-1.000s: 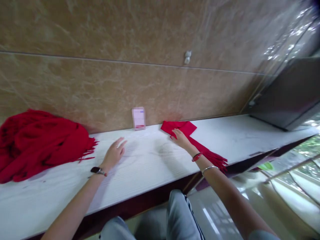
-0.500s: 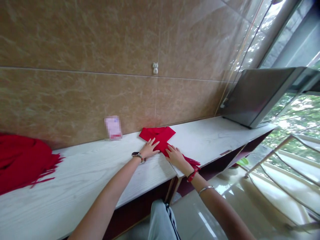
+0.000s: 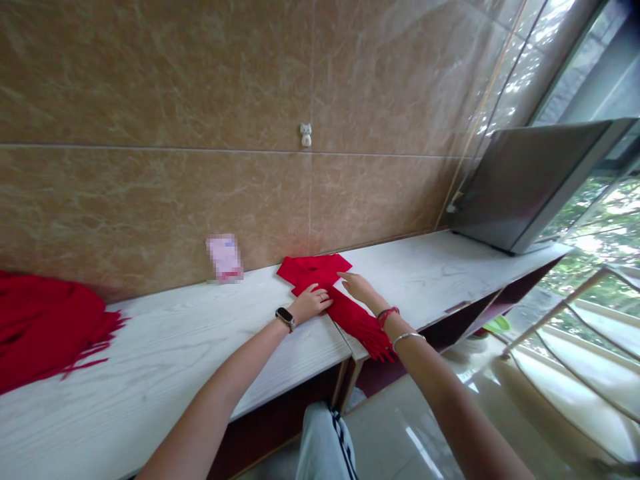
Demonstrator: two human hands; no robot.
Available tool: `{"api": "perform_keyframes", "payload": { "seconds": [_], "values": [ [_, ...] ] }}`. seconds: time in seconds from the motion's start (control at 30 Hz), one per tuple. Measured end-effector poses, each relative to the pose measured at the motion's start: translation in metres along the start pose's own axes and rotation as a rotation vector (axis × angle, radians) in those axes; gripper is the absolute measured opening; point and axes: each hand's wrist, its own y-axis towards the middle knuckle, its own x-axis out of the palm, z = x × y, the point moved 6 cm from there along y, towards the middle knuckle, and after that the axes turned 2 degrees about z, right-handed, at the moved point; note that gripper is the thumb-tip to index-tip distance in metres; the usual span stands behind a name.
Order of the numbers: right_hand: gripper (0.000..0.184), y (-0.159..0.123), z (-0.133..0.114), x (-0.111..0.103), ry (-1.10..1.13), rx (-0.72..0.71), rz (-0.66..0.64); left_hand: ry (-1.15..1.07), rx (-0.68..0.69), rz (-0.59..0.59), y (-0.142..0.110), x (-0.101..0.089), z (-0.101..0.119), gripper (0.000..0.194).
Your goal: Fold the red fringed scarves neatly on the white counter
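Note:
A folded red scarf (image 3: 353, 317) lies on the white cabinet top, its two upper parts crossing in a loop and its fringed end hanging at the front edge. My left hand (image 3: 309, 305), with a watch at the wrist, rests on the crossing, fingers laid over the cloth. My right hand (image 3: 361, 288), wearing a red bracelet and a silver bangle, is at the right side of the loop with thumb and forefinger apart. Its fingertips are close to the cloth's edge; whether they touch is unclear.
A second red fringed scarf (image 3: 50, 327) lies in a heap at the left. A blurred pink packet (image 3: 225, 259) leans on the tiled wall. A grey appliance (image 3: 530, 187) stands at the right end of the cabinet top (image 3: 200, 333). A metal rack (image 3: 565, 320) is at the right.
My right hand has lifted off the scarf's lower part and moved up and right, uncovering the fringed end. My left hand has shifted slightly right on the cloth.

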Motion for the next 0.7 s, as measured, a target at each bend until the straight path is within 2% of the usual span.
{"api": "perform_keyframes", "payload": {
  "seconds": [0.07,0.17,0.3,0.5,0.7],
  "values": [
    [0.050,0.014,0.010,0.009,-0.012,-0.086,-0.003,0.045,0.051,0.006,0.007,0.005,0.006,0.026],
    [0.053,0.025,0.014,0.038,-0.046,-0.220,-0.061,0.090,0.060,0.009,0.010,0.011,0.007,0.022],
    [0.053,0.030,0.021,0.067,-0.071,-0.234,-0.085,0.106,0.052,0.035,-0.002,0.011,0.002,0.021],
    [0.060,0.031,0.029,0.075,-0.110,-0.258,-0.049,0.034,0.006,0.054,-0.017,0.007,0.005,0.023],
    [0.056,0.034,0.028,0.074,-0.151,-0.326,-0.035,-0.153,-0.073,-0.014,-0.017,0.003,0.012,0.027]
  ]
}}
